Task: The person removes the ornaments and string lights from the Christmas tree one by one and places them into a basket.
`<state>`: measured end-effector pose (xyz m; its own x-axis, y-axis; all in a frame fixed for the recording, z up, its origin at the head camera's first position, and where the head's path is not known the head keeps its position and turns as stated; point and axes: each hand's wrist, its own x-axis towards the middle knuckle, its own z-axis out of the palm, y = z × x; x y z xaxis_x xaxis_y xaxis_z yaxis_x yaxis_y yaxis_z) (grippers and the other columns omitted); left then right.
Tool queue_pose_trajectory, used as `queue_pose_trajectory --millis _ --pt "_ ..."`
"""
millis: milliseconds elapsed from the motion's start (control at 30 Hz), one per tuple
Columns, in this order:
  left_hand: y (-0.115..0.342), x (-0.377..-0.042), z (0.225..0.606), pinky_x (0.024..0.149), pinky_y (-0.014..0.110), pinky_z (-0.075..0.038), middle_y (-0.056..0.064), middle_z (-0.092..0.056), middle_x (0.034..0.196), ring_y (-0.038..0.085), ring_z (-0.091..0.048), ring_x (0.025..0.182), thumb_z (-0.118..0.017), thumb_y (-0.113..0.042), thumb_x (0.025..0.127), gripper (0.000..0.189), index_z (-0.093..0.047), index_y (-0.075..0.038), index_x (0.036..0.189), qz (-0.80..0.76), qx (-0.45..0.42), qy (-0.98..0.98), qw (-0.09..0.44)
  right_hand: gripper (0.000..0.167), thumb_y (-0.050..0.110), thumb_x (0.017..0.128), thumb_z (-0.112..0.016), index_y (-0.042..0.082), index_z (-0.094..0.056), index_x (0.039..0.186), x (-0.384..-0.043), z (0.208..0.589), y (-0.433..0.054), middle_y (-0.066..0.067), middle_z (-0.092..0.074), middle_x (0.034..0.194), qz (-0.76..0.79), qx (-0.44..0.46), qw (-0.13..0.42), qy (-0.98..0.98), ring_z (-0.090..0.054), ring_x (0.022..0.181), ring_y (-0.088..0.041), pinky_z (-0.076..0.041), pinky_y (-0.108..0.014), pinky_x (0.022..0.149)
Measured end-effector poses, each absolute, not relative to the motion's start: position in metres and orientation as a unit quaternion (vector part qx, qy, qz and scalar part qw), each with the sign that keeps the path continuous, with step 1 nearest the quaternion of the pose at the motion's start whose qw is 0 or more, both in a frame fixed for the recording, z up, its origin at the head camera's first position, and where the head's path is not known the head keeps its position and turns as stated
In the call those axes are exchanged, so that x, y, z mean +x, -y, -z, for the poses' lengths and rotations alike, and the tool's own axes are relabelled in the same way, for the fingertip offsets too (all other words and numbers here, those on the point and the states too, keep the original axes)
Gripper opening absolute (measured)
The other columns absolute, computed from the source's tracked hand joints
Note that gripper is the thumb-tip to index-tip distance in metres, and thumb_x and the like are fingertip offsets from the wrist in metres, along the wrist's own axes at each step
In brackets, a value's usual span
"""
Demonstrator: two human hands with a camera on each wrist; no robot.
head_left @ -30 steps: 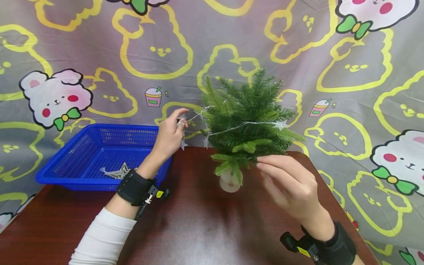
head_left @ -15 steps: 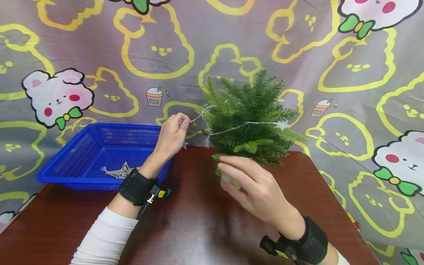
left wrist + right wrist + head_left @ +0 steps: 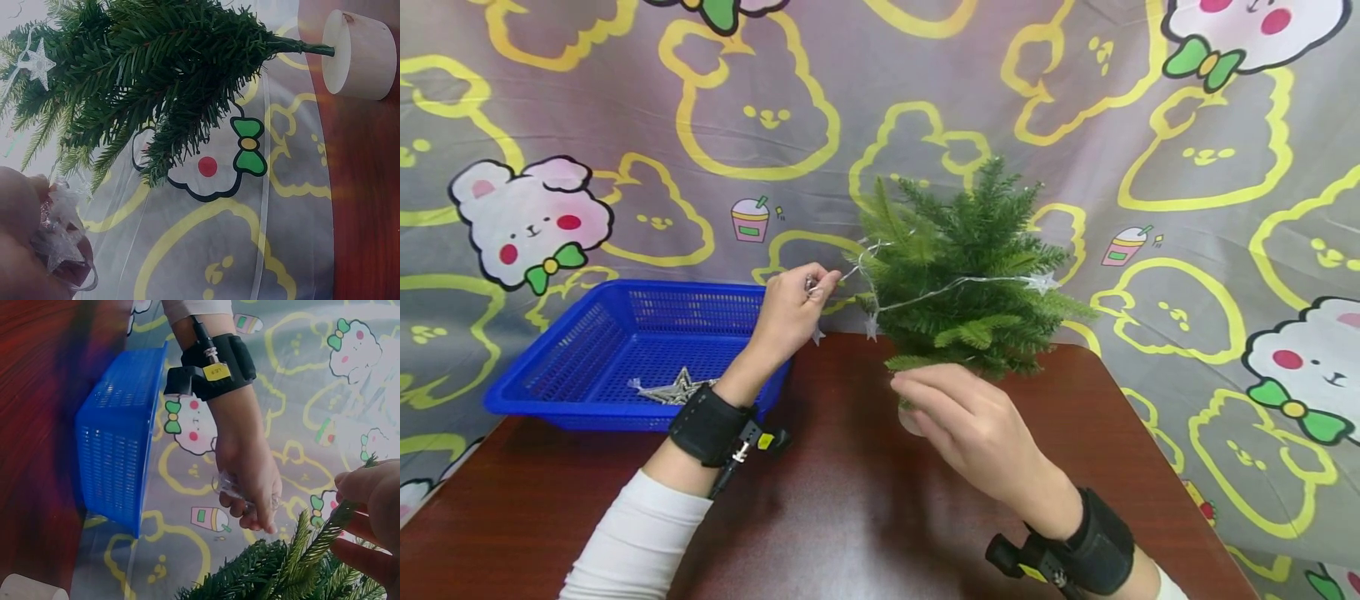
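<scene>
A small artificial Christmas tree (image 3: 981,229) stands at the back of the table on a round pale wooden base (image 3: 359,59), partly hidden in the head view by my right hand. Clear star string lights (image 3: 955,287) run across its front, with one star (image 3: 1041,283) out on the right. My left hand (image 3: 792,307), left of the tree, grips the bunched rest of the string; clear stars (image 3: 65,250) show in its curled fingers. At the lower front, my right hand (image 3: 988,433) pinches a green branch (image 3: 331,534) between thumb and fingers.
A blue perforated basket (image 3: 550,408) stands on the table at the left, with a star ornament (image 3: 681,387) inside. Behind the brown table (image 3: 820,517) hangs a grey curtain (image 3: 820,50) with cartoon prints.
My right hand has moved left from the tree's lower right to its lower front. My left fingers have curled in closer round the bunched string lights, and the hand has dipped slightly.
</scene>
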<state>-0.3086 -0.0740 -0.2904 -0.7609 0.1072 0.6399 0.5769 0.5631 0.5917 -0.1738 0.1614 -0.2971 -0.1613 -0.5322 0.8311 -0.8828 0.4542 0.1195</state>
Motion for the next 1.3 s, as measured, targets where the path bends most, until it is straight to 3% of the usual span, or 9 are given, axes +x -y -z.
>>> queue_pose_trajectory --millis 200,333,533,767,867,1067,1300 --pt "0.074 -0.307 0.292 0.056 0.026 -0.044 0.013 -0.068 0.076 0.017 -0.058 0.061 -0.053 -0.021 0.102 0.027 -0.070 -0.001 0.099 0.446 -0.217 0.836 0.236 0.025 0.007 0.101 -0.050 0.004 -0.071 0.112 -0.172 0.299 -0.167 -0.009 -0.071 0.109 -0.207 0.481 0.433 0.734 -0.068 0.100 -0.021 -0.055 -0.030 0.086" --pt "0.074 -0.306 0.292 0.052 0.022 -0.048 0.014 -0.069 0.079 0.017 -0.062 0.059 -0.052 -0.018 0.103 0.024 -0.069 -0.001 0.101 0.458 -0.229 0.830 0.220 0.026 0.002 0.098 -0.049 0.002 -0.072 0.109 -0.171 0.299 -0.172 -0.011 -0.072 0.105 -0.212 0.492 0.445 0.718 -0.069 0.096 -0.023 -0.055 -0.030 0.084" --pt "0.073 -0.305 0.292 0.068 0.031 -0.058 0.020 -0.072 0.089 0.027 -0.071 0.074 -0.050 -0.006 0.102 0.021 -0.069 0.002 0.105 0.461 -0.248 0.825 0.212 0.025 0.001 0.097 -0.049 -0.001 -0.072 0.104 -0.171 0.299 -0.182 -0.013 -0.072 0.100 -0.213 0.496 0.462 0.704 -0.069 0.091 -0.025 -0.054 -0.030 0.081" --pt "0.072 -0.305 0.291 0.073 0.035 -0.045 0.017 -0.070 0.098 0.027 -0.059 0.078 -0.048 -0.005 0.101 0.023 -0.070 0.000 0.108 0.444 -0.228 0.834 0.235 0.023 0.004 0.099 -0.051 -0.001 -0.073 0.104 -0.169 0.299 -0.191 -0.013 -0.073 0.101 -0.208 0.491 0.465 0.707 -0.069 0.091 -0.025 -0.054 -0.030 0.085" --pt "0.072 -0.305 0.291 0.074 0.035 -0.042 0.016 -0.070 0.103 0.025 -0.055 0.079 -0.048 -0.010 0.103 0.025 -0.071 -0.001 0.105 0.438 -0.220 0.838 0.240 0.023 0.005 0.099 -0.051 -0.001 -0.073 0.104 -0.169 0.299 -0.194 -0.013 -0.073 0.101 -0.206 0.490 0.464 0.709 -0.069 0.092 -0.025 -0.054 -0.029 0.085" --pt "0.070 -0.302 0.292 0.068 0.034 -0.041 0.012 -0.064 0.086 0.023 -0.054 0.073 -0.051 -0.019 0.103 0.030 -0.073 -0.004 0.088 0.409 -0.225 0.844 0.263 0.022 0.004 0.098 -0.052 -0.001 -0.074 0.102 -0.169 0.300 -0.198 -0.013 -0.073 0.099 -0.203 0.489 0.470 0.706 -0.069 0.090 -0.024 -0.054 -0.028 0.084" --pt "0.070 -0.302 0.292 0.063 0.031 -0.033 0.004 -0.045 0.073 0.022 -0.043 0.066 -0.060 -0.033 0.098 0.039 -0.051 -0.009 0.069 0.413 -0.213 0.837 0.290 0.021 0.003 0.097 -0.054 -0.001 -0.074 0.098 -0.169 0.299 -0.202 -0.013 -0.073 0.095 -0.210 0.487 0.490 0.692 -0.069 0.087 -0.024 -0.054 -0.025 0.085"
